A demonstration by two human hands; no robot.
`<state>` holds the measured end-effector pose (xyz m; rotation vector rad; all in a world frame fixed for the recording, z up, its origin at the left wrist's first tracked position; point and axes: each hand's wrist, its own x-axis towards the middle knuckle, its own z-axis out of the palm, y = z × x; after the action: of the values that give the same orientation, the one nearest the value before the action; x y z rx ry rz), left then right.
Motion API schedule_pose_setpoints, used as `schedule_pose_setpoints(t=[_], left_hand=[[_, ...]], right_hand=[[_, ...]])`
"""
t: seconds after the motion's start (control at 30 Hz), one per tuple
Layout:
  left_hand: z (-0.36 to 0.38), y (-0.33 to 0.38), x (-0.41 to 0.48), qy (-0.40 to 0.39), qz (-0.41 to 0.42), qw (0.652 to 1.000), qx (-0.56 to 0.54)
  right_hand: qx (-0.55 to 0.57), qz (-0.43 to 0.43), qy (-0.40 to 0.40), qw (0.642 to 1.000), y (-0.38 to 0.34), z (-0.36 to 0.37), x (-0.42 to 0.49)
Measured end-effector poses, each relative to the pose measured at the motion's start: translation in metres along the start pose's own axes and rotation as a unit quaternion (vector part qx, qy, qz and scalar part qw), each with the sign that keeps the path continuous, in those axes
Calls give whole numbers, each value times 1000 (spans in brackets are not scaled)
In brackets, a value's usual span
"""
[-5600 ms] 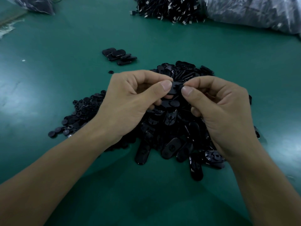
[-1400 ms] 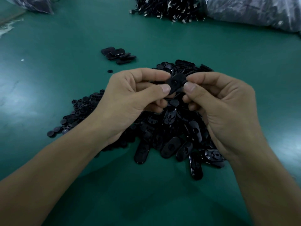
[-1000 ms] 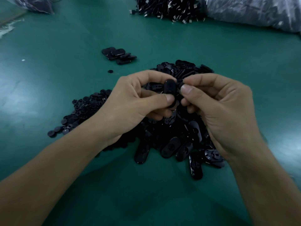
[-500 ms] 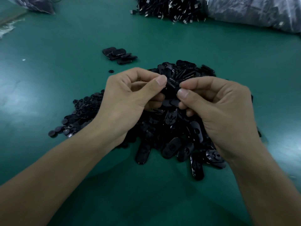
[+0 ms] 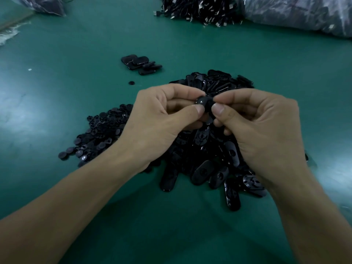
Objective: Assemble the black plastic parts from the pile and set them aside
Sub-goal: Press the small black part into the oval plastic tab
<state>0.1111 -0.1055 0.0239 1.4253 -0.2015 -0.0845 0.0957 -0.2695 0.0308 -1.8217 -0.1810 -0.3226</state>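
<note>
Both hands meet above the pile of black oval plastic parts (image 5: 205, 161) on the green table. My left hand (image 5: 158, 122) and my right hand (image 5: 255, 128) each pinch the same black plastic part (image 5: 204, 103) between thumb and forefinger, held a little above the pile. Its lower end is hidden behind my thumbs. A heap of small round black pieces (image 5: 99, 136) lies to the left of the oval pile. Several assembled parts (image 5: 142, 64) sit apart in a small group farther back on the left.
The green table mat (image 5: 57, 103) stretches around the piles. A single round piece (image 5: 131, 82) lies loose near the set-aside group. A heap of black cables with metal plugs (image 5: 198, 10) and clear plastic bags (image 5: 297, 14) line the far edge; another bag (image 5: 43, 4) is at the far left.
Over the last second the held part was turned between my fingertips, edge-on and then broad face toward me again. Both hands stayed together above the pile.
</note>
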Motion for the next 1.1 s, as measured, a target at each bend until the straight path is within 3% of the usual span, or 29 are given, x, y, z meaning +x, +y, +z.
schedule_pose_setpoints(t=[0.73, 0.93, 1.1], left_hand=[[-6, -8, 2, -34, 30, 998, 48], [-5, -9, 3, -40, 14, 999, 2], [-5, -6, 3, -52, 11, 998, -29]], right_hand=[[-71, -19, -4, 997, 3, -1, -2], [-31, -18, -18, 999, 8, -4, 1], [62, 47, -58, 995, 5, -6, 1]])
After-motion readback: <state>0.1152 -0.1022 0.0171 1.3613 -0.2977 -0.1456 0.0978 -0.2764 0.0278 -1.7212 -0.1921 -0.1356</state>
